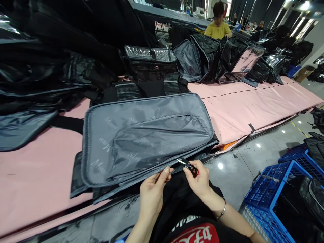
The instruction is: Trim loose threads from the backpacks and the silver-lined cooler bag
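Along the bag point(152, 135), clippers point(187, 164) were held by the right hand point(199, 179), the left hand point(154, 189) pinched narrow, seemingly for steadying.

- Left hand point(153, 189) and right hand point(198, 180): bare, fingers uncovered.
- Left forearm point(143, 227) and right forearm point(238, 222): bare over the visible length.
- Bracelet point(223, 208), right wrist: thin, rounded, silver-coloured band with a metallic sheen.
- Garment point(174, 195), torso: black, plain fabric at the upper portion.
- Lettering point(186, 221), garment front: white characters, partly hidden by folds.
- Panel point(198, 235), below lettering: red, rounded corner, large white characters, cut off by the frame edge.
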The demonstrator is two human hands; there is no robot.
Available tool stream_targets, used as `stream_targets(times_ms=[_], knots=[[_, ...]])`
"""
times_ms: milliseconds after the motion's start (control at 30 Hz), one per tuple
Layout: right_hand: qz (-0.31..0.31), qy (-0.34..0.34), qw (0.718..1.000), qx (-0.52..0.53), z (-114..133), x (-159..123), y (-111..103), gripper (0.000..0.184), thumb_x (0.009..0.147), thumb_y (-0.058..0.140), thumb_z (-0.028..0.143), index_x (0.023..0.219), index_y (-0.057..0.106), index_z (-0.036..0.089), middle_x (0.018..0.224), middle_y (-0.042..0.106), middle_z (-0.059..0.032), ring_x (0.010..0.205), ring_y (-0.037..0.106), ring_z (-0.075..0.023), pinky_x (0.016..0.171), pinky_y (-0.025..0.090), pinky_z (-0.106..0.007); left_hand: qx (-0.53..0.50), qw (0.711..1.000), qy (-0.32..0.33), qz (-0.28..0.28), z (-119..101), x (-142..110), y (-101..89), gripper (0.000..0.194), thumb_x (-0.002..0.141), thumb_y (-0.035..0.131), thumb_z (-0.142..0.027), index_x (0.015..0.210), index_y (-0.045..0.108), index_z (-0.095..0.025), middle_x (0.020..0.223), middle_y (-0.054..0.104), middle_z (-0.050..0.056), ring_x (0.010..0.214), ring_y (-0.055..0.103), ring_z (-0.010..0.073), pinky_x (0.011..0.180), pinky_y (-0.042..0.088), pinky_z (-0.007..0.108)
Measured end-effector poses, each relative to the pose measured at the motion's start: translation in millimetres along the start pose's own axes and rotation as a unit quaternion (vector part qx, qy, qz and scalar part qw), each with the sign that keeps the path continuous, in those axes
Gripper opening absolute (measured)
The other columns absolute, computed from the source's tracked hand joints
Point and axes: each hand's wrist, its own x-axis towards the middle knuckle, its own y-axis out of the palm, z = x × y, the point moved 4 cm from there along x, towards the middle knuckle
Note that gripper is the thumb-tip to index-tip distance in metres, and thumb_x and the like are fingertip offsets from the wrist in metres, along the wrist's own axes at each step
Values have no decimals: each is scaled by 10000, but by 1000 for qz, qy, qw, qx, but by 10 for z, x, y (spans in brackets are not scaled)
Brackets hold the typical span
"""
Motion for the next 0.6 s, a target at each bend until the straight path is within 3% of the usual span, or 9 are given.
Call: stream_targets(times_ms=[167,300,367,400,433,500,567,600], knots=[[-3,69,988,135,-115,-49,101,192,809,617,367,843,526,202,646,519,38,534,455,-109,516,386,-224,21,1000,14,12,16,7,14,432,495,813,-519,689,699,-150,693,696,46,562,540,117,595,487,266],[6,103,968,228,-144,-81,192,242,827,605,428,838,506,207,634,451,54,532,408,-102,506,360,-220,87,994,23,54,-8,-34,-15,413,584,766,-534,729,725,-149,665,701,58,540,565,144,548,466,271],[12,108,964,243,-146,-88,213,252,823,617,432,841,509,205,637,444,54,541,401,-102,516,355,-221,180,975,111,75,-115,-73,-28,318,685,719,-480,756,735,-171,651,702,43,530,581,149,540,451,267],[12,108,963,245,-144,-88,216,252,820,623,428,839,511,203,641,444,54,550,401,-102,526,356,-223,244,945,203,75,-211,-104,-19,256,744,684,-433,783,735,-186,674,712,35,551,600,152,564,456,269],[11,105,964,244,-140,-87,215,252,817,627,425,836,512,202,644,444,53,558,402,-103,536,357,-225,314,892,317,66,-320,-153,8,197,794,651,-377,818,731,-199,706,723,27,577,613,151,601,463,271],[3,97,967,235,-134,-79,209,251,811,628,424,831,513,201,648,445,50,572,409,-107,547,361,-226,439,730,523,27,-492,-275,109,127,844,616,-267,895,714,-204,744,733,11,606,607,147,646,459,272],[-5,87,971,223,-129,-71,205,250,809,625,422,835,512,201,642,444,49,573,415,-110,540,364,-224,517,594,615,-19,-576,-326,221,99,833,639,-214,907,697,-183,678,713,-1,564,550,158,592,421,288],[-8,81,973,215,-129,-68,205,247,811,620,421,835,510,201,635,444,49,567,417,-110,530,364,-221,545,550,632,-36,-600,-325,272,83,823,651,-207,889,690,-177,640,696,-7,545,518,167,555,388,300]])
